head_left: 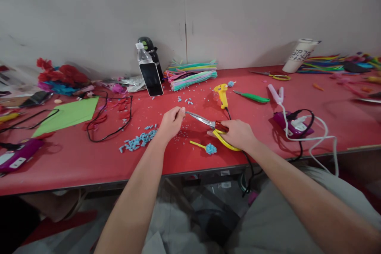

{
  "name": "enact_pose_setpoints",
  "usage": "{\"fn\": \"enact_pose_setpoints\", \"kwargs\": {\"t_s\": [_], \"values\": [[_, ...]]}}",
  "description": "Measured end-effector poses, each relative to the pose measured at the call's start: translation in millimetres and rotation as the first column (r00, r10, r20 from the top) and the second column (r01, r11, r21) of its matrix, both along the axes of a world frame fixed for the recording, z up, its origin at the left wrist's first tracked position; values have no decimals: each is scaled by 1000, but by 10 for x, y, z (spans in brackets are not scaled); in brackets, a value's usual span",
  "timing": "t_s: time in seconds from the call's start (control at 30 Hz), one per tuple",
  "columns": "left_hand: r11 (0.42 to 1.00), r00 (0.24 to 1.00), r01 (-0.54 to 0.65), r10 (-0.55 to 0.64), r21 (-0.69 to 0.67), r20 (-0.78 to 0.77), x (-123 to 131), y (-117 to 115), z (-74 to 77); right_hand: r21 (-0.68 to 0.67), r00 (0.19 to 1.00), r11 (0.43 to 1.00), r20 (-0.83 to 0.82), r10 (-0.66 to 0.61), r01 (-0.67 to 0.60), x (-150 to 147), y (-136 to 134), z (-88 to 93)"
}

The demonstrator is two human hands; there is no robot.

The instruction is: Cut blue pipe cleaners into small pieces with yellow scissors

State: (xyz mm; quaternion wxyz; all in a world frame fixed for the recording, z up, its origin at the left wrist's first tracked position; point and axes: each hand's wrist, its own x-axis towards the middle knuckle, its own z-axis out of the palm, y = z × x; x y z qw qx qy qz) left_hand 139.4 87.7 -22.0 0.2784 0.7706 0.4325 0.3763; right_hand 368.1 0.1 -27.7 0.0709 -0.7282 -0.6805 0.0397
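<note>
My right hand (238,134) is closed round the yellow and red handles of a pair of scissors (205,121), whose steel blades point left over the red table (74,162). My left hand (172,122) is pinched shut just at the blade tips; whatever it holds is too small to make out. A pile of short blue pieces (138,141) lies left of that hand. A yellow stick with a blue tuft (205,147) rests on the table between my hands.
A yellow glue gun (222,95), green-handled tool (253,97), white clip on a cable (276,94) and purple power strip (293,125) lie to the right. Pipe-cleaner bundle (190,75), bottle and phone (151,77) stand at the back; green paper (70,114) and black cable at left.
</note>
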Motion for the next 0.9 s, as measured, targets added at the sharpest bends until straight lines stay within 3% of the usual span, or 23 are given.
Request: {"fn": "enact_pose_setpoints", "kwargs": {"t_s": [0.9], "values": [[1000,1000,-9,9,-11,-3,-2,15,-23,-18,1000,1000,-6,-25,25,-7,6,17]]}}
